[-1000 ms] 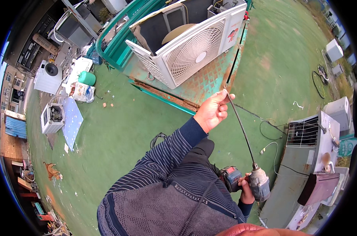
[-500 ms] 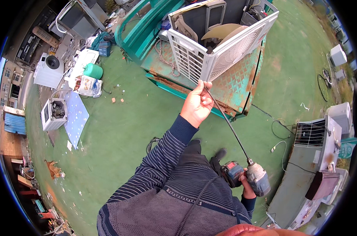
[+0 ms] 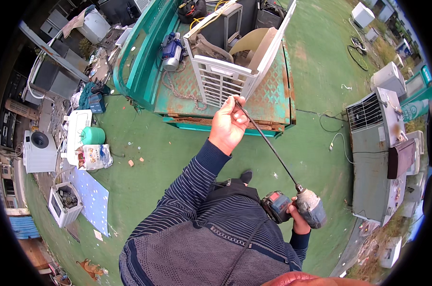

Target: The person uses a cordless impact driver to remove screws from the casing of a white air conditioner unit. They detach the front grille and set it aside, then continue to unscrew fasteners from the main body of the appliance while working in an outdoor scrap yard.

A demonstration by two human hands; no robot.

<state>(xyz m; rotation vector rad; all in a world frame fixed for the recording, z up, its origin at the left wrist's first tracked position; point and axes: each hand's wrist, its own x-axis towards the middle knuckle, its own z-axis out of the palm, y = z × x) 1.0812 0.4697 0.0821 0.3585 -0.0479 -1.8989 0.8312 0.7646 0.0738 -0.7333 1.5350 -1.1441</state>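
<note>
White casing (image 3: 220,66): upright on teal cart bed (image 3: 275,103), which bears it | near casing's wearer-side end: left hand (image 3: 229,125) pinches far end of long bit (image 3: 271,148), likely steadying it | wearer-side, right of casing: right hand (image 3: 299,220) wraps grip of power driver (image 3: 311,209), presumably carrying its weight

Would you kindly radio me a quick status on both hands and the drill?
Left hand pinching long bit near its far end. Right hand gripping drill. White casing close beyond left fingertips, contact unclear.
</note>
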